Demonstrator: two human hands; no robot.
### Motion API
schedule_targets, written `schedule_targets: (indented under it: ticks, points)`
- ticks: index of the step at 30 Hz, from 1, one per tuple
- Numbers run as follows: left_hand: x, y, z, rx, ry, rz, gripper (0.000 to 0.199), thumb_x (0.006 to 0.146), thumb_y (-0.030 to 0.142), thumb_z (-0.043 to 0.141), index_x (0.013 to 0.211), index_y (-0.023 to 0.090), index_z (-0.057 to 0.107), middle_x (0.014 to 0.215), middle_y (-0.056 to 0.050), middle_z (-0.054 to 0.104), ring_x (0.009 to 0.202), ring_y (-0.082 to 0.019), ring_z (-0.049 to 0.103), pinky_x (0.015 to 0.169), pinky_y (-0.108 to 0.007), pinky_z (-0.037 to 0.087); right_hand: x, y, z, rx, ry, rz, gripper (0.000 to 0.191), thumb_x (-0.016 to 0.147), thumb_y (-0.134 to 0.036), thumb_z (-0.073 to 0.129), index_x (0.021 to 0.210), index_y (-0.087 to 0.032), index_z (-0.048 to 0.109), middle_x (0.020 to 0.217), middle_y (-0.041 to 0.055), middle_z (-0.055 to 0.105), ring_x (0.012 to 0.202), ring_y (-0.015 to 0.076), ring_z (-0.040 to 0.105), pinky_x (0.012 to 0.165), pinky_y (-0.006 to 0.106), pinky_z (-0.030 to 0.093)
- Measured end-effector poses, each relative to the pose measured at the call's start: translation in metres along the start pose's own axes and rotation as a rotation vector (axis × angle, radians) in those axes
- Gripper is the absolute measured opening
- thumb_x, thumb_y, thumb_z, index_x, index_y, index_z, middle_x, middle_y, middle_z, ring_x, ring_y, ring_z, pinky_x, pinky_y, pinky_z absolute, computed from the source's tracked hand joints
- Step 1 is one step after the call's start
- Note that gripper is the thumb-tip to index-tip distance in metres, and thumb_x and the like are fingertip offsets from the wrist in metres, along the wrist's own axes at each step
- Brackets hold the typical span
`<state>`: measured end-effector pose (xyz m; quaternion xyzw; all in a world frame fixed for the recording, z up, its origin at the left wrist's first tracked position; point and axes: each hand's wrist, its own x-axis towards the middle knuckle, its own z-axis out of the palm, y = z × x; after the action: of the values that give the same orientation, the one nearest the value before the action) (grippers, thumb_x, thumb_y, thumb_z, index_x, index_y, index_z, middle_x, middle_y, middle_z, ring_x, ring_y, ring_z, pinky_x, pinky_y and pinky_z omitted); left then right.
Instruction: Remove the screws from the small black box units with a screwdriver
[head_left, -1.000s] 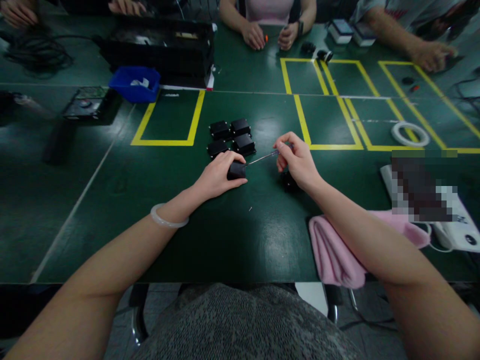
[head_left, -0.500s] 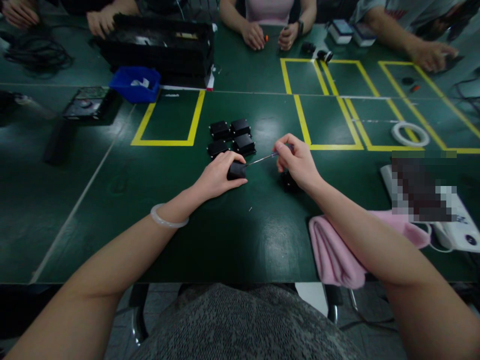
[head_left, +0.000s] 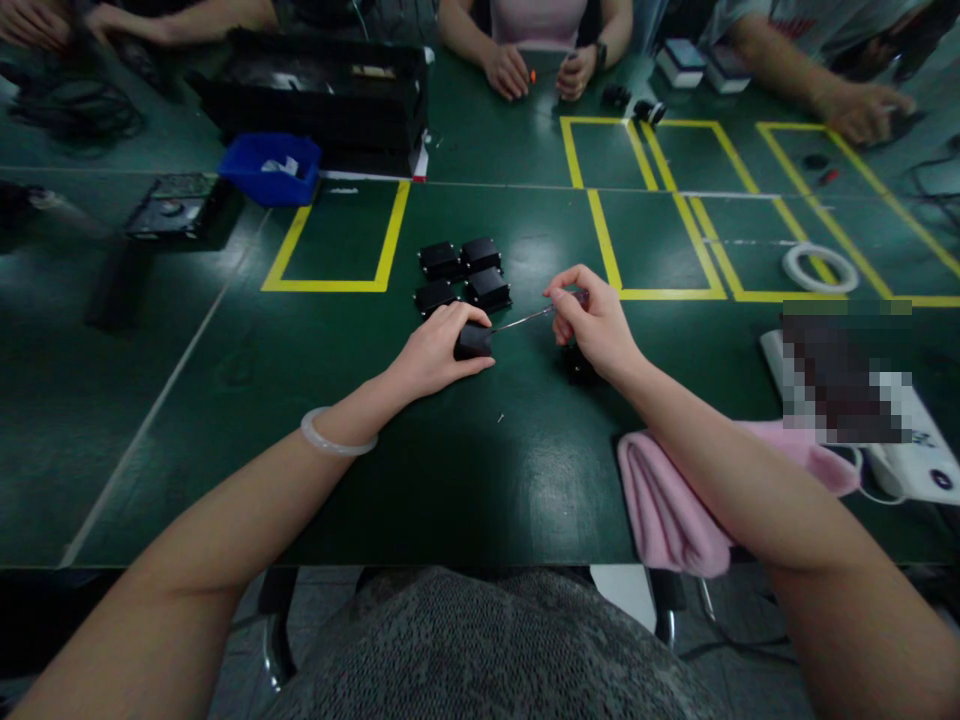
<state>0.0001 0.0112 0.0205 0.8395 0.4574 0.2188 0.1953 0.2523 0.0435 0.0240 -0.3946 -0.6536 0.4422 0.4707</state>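
Observation:
My left hand [head_left: 442,350] is closed round a small black box [head_left: 474,342] on the green table. A thin screwdriver [head_left: 525,319] slants from my right hand [head_left: 589,315], its tip at the right side of that box. The fingers of my right hand pinch its handle, which they partly cover. Several similar black boxes [head_left: 480,254] with small bright screws at their edges sit just beyond my left hand. Another dark part [head_left: 579,365] lies partly hidden beneath my right hand. A tiny screw [head_left: 500,418] rests on the table nearer to me.
A folded pink cloth [head_left: 667,500] lies under my right forearm, beside a white power strip [head_left: 926,450]. A white tape ring [head_left: 820,270] is at right. A blue bin [head_left: 271,168] and a long black case [head_left: 315,100] stand far left. Co-workers' hands [head_left: 506,72] are across the table.
My hands, the box and the screwdriver look almost unmoved. At the far left, a co-worker's hand has left the black case and moved left.

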Motion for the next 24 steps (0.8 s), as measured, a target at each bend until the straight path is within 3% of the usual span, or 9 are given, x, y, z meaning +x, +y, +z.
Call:
schedule_targets:
  ticks: [3,9,15,21,24]
  points:
    - [0.0004,0.0001,0.0003,-0.002,0.004,0.004,0.039,0.086,0.035,0.075,0.117,0.023,0.054,0.122,-0.008,0.064,0.116,-0.029,0.06,0.101,-0.044,0.047,0.0,-0.0001,0.0005,0.004,0.011,0.001,0.024,0.096,-0.047,0.066,0.092,-0.025,0.056,0.048,-0.0095,0.047,0.04,0.012,0.047,0.045,0.027,0.037]
    - [-0.0001,-0.0001,0.0001,-0.008,0.008,0.014,0.04,0.086,0.036,0.075,0.118,0.022,0.055,0.121,-0.008,0.064,0.115,-0.029,0.06,0.1,-0.044,0.048,-0.0001,-0.0002,0.0004,-0.004,0.005,0.012,0.033,0.097,-0.053,0.064,0.083,-0.024,0.056,0.045,-0.0103,0.037,0.038,0.0114,0.045,0.043,0.026,0.033]
    - [-0.0006,0.0006,0.0,-0.011,0.007,0.013,0.039,0.087,0.035,0.074,0.118,0.022,0.054,0.122,-0.009,0.064,0.116,-0.029,0.059,0.1,-0.045,0.048,-0.0002,0.0006,0.0005,0.017,0.017,0.001,0.026,0.095,-0.049,0.068,0.093,-0.026,0.055,0.048,-0.01,0.046,0.04,0.0122,0.048,0.045,0.027,0.037]
    - [-0.0002,-0.0004,0.0005,-0.01,0.008,0.01,0.04,0.086,0.035,0.075,0.118,0.023,0.054,0.122,-0.008,0.064,0.115,-0.029,0.06,0.099,-0.044,0.048,-0.0002,-0.0004,0.0005,-0.013,0.013,0.011,0.035,0.096,-0.058,0.064,0.085,-0.025,0.054,0.045,-0.0102,0.036,0.039,0.0123,0.046,0.043,0.027,0.034]
    - [-0.0003,0.0,0.0,-0.011,0.007,0.01,0.039,0.086,0.035,0.075,0.117,0.023,0.054,0.122,-0.008,0.064,0.115,-0.029,0.06,0.099,-0.044,0.048,-0.0007,-0.001,0.0007,-0.015,0.017,0.003,0.03,0.096,-0.053,0.065,0.089,-0.026,0.053,0.047,-0.0099,0.041,0.039,0.0129,0.047,0.044,0.027,0.035]
